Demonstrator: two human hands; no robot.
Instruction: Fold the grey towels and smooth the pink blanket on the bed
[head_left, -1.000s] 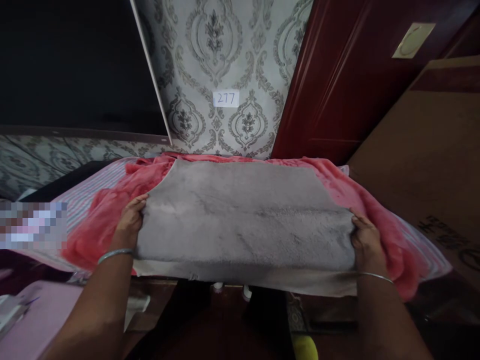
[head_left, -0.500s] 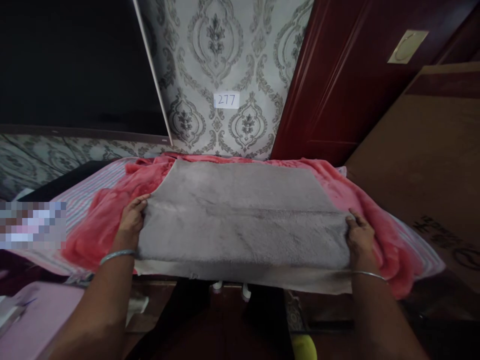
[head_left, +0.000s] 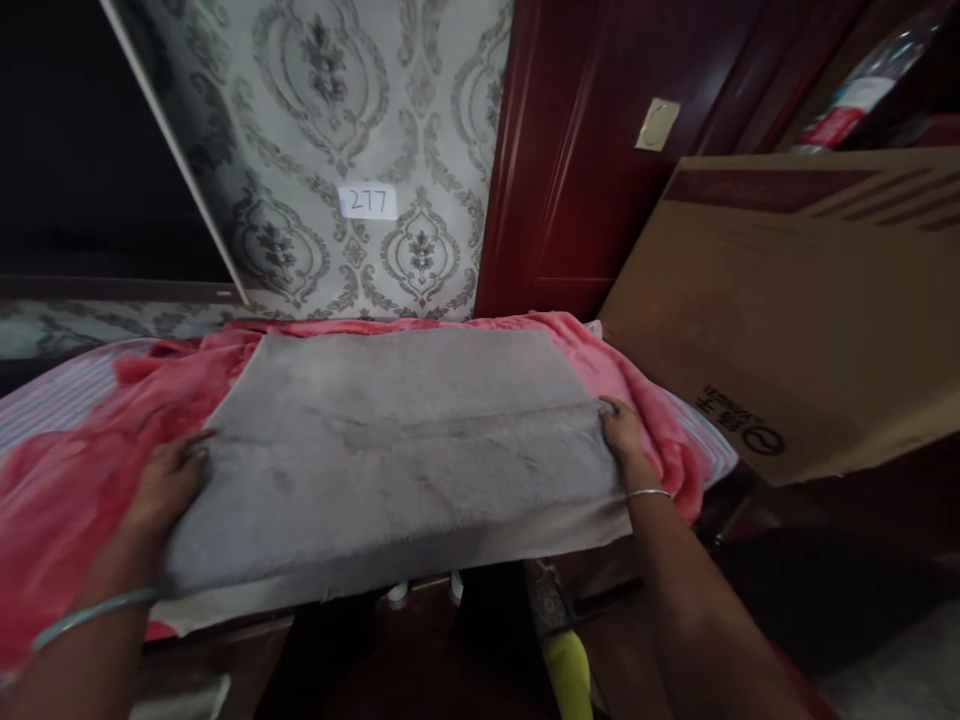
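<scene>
A grey plush cloth (head_left: 405, 430) lies spread over a pink blanket (head_left: 161, 375), with a crease running across its middle and its near edge hanging over the front. My left hand (head_left: 169, 480) is closed at the cloth's left edge, thumb and fingers pinching it. On the opposite side, my right hand (head_left: 621, 430) grips the right edge near the end of the crease. Part of the fingers of both hands is hidden by the fabric or blurred.
Striped bedding (head_left: 82, 375) shows beneath the blanket. A large cardboard box (head_left: 795, 310) leans on the right, with a plastic bottle (head_left: 847, 105) behind it. Behind are a dark screen (head_left: 90, 150), patterned wall and red door (head_left: 570, 150). Something yellow (head_left: 568, 670) is below.
My view has swung to the right, so more of the box and a bottle show. Both hands stay at the cloth's side edges, and the cloth lies much as before.
</scene>
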